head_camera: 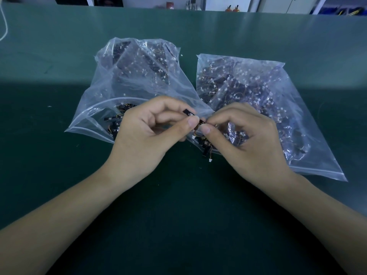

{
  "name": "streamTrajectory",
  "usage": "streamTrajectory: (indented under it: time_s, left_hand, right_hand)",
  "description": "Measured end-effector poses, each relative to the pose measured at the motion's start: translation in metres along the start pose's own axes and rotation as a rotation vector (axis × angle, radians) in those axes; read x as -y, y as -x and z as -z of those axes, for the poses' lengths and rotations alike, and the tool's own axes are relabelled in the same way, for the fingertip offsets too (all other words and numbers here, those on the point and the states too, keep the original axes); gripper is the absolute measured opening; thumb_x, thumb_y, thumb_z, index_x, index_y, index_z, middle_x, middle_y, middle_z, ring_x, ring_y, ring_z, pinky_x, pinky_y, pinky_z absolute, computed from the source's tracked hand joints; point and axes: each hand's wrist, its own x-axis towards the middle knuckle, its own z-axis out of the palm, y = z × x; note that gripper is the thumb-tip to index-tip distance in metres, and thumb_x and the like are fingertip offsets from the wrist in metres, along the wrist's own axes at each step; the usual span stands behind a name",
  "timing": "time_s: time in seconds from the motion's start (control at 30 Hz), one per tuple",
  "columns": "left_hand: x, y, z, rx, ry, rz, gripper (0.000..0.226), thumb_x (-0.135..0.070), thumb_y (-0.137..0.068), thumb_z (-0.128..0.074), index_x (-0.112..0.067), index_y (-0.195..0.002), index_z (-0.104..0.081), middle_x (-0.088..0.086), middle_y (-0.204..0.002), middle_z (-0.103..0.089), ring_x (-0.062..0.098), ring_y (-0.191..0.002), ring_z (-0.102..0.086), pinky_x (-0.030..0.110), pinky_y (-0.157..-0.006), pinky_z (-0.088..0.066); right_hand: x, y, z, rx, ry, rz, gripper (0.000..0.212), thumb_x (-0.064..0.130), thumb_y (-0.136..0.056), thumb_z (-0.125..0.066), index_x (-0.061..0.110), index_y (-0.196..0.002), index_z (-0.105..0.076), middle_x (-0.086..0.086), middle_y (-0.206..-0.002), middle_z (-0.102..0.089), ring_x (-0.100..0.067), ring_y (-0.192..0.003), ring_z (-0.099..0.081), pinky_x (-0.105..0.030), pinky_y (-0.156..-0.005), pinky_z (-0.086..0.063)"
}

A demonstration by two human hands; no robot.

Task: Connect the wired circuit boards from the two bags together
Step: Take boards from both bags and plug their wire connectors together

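Observation:
Two clear zip bags lie side by side on the green table, the left bag and the right bag, both full of small black circuit boards with thin wires and white plugs. My left hand pinches a small black board between thumb and forefinger. My right hand pinches a wire end or plug right beside it, thumb tips almost touching. A second black board with a white plug hangs below my right thumb, over the table between the bags.
The green table spreads wide in front of the bags and to both sides. A white cord lies at the far left. Shelves and small items stand beyond the table's far edge.

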Motion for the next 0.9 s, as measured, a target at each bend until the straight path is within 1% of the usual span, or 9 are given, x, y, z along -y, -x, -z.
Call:
streamTrajectory:
  time_s: [0.03,0.1,0.17,0.2,0.27,0.33,0.5,0.7,0.9]
  left_hand:
    - [-0.0002,-0.0002,-0.0002,0.001,0.000,0.007,0.008,-0.016,-0.097,-0.078,-0.020,-0.104,-0.075,0.005,-0.098,-0.083,0.029,-0.090,-0.078,0.033,-0.078,-0.063]
    - [-0.0006,-0.0004,0.0002,0.003,-0.017,0.005,0.007,-0.017,-0.097,-0.078,-0.019,-0.103,-0.075,0.003,-0.100,-0.082,0.024,-0.090,-0.078,0.034,-0.078,-0.064]
    - [-0.0012,-0.0002,0.0008,0.012,-0.038,-0.004,0.007,-0.018,-0.097,-0.079,-0.017,-0.103,-0.076,0.000,-0.100,-0.082,0.018,-0.089,-0.076,0.038,-0.077,-0.066]
    - [-0.0009,0.0002,0.0012,0.014,-0.043,-0.006,0.007,-0.019,-0.097,-0.079,-0.017,-0.103,-0.076,0.000,-0.100,-0.081,0.017,-0.089,-0.076,0.044,-0.076,-0.066]
    - [-0.0005,0.0010,0.0019,0.013,-0.047,-0.001,0.008,-0.023,-0.095,-0.078,-0.017,-0.099,-0.076,0.003,-0.098,-0.080,0.023,-0.089,-0.075,0.056,-0.074,-0.062]
    - [0.0005,0.0008,0.0025,0.009,-0.054,0.004,0.010,-0.026,-0.093,-0.078,-0.016,-0.093,-0.075,0.009,-0.096,-0.078,0.035,-0.091,-0.072,0.063,-0.068,-0.056]
    - [0.0004,0.0007,0.0030,0.015,-0.081,0.012,0.011,-0.029,-0.092,-0.078,-0.019,-0.089,-0.075,0.008,-0.092,-0.077,0.036,-0.089,-0.071,0.065,-0.065,-0.054]
    - [-0.0007,0.0012,0.0015,0.010,-0.094,0.018,0.013,-0.016,-0.094,-0.076,-0.005,-0.091,-0.070,0.015,-0.090,-0.074,0.040,-0.087,-0.070,0.060,-0.062,-0.053]
    - [-0.0040,0.0013,0.0011,0.017,-0.097,0.016,0.009,-0.017,-0.095,-0.074,-0.008,-0.094,-0.071,0.012,-0.088,-0.074,0.037,-0.084,-0.069,0.051,-0.065,-0.060]
  right_hand:
    - [0.0004,-0.0004,0.0002,-0.006,-0.007,-0.006,0.009,0.018,-0.098,-0.080,0.011,-0.091,-0.080,0.009,-0.091,-0.073,-0.017,-0.085,-0.067,-0.028,-0.085,-0.047]
    - [0.0023,-0.0009,0.0009,-0.014,-0.023,-0.011,0.007,0.015,-0.098,-0.078,0.013,-0.092,-0.079,0.009,-0.090,-0.073,-0.015,-0.085,-0.066,-0.021,-0.084,-0.043]
    - [0.0040,-0.0010,0.0026,-0.023,-0.050,-0.020,0.006,0.014,-0.099,-0.077,0.014,-0.093,-0.078,0.007,-0.089,-0.074,-0.017,-0.086,-0.067,-0.021,-0.084,-0.044]
    - [0.0047,-0.0012,0.0035,-0.028,-0.063,-0.028,0.005,0.014,-0.099,-0.076,0.015,-0.094,-0.078,0.007,-0.090,-0.074,-0.018,-0.086,-0.067,-0.022,-0.084,-0.045]
    - [0.0058,-0.0015,0.0045,-0.031,-0.081,-0.047,0.004,0.014,-0.099,-0.076,0.016,-0.096,-0.078,0.006,-0.090,-0.074,-0.018,-0.087,-0.067,-0.022,-0.085,-0.046]
    - [0.0062,-0.0016,0.0046,-0.018,-0.090,-0.047,0.006,0.013,-0.098,-0.077,0.017,-0.095,-0.077,0.006,-0.089,-0.073,-0.016,-0.086,-0.066,-0.019,-0.084,-0.045]
    - [0.0042,-0.0009,0.0045,0.017,-0.118,-0.071,0.009,0.009,-0.098,-0.076,0.015,-0.091,-0.075,0.006,-0.086,-0.072,-0.016,-0.085,-0.065,-0.016,-0.083,-0.042]
    - [0.0039,-0.0009,0.0026,0.032,-0.142,-0.074,0.010,0.012,-0.099,-0.076,0.020,-0.093,-0.074,0.010,-0.086,-0.071,-0.015,-0.084,-0.065,-0.018,-0.082,-0.043]
    - [0.0039,-0.0009,0.0022,0.028,-0.167,-0.092,0.008,0.017,-0.100,-0.075,0.022,-0.094,-0.075,0.011,-0.087,-0.072,-0.018,-0.085,-0.066,-0.021,-0.081,-0.045]
